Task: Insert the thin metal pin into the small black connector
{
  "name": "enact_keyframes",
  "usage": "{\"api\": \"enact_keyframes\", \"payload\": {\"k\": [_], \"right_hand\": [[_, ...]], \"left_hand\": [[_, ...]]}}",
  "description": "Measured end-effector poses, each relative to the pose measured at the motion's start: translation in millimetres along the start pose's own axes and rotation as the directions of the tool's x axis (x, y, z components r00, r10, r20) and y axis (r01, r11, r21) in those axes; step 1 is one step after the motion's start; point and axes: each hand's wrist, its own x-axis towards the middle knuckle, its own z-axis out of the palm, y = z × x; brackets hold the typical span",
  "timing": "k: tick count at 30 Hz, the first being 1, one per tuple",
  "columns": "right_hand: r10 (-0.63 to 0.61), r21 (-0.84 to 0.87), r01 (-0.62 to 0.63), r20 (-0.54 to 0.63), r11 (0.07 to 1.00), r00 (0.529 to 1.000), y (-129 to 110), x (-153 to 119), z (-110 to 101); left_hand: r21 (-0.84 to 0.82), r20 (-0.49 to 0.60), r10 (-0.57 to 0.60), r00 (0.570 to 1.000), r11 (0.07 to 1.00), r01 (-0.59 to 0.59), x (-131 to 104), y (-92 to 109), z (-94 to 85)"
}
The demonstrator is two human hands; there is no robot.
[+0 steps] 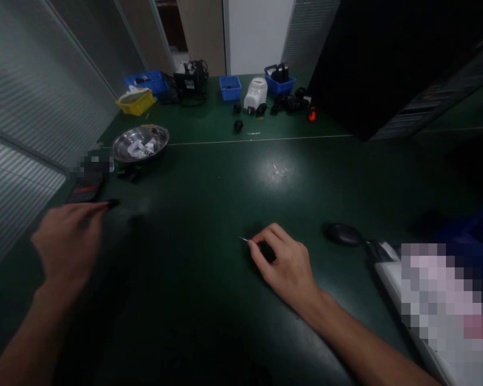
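Observation:
My left hand [70,236], smeared by motion, is raised over the left part of the green table. Its thumb and forefinger pinch a small black piece [112,203], too blurred to name. In the middle of the table, my right hand [284,254] is curled around a black-handled tool [268,251]. A thin metal tip [243,238] sticks out to the left past the fingertips. Most of the tool is hidden by the palm. Several black parts [131,172] lie beyond my left hand, beside a steel bowl [121,156] with white pieces in it.
On the right are a black computer mouse [343,234] and a pale, partly blurred-out object [402,300]. At the back stand a yellow basket [137,105], a blue basket [230,94], a white device [256,94] and a black box [187,81]. A dark cabinet [366,64] rises back right.

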Motion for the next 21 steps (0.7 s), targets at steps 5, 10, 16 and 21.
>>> {"api": "enact_keyframes", "payload": {"k": [5, 10, 16, 21], "right_hand": [[0.003, 0.024, -0.002, -0.012, 1.0, 1.0, -0.2, -0.6, -1.1], [0.006, 0.017, -0.006, 0.001, 1.0, 1.0, 0.0, 0.3, 0.4], [-0.027, -0.035, 0.029, 0.045, 0.999, 0.999, 0.0, 1.0, 2.1], [-0.053, -0.041, 0.056, 0.066, 0.998, 0.996, 1.0, 1.1, 3.0]], "left_hand": [[-0.422, 0.212, 0.408, 0.888, 0.858, -0.294, -6.0, 148.2, 16.3], [-0.563, 0.214, 0.537, 0.816, 0.75, -0.346, -28.1, 181.6, 41.4], [-0.648, 0.242, 0.447, 0.861, 0.735, -0.2, -32.9, 174.7, 49.3], [-0.724, 0.373, 0.401, 0.837, 0.69, -0.008, -28.4, 174.7, 49.6]]}}
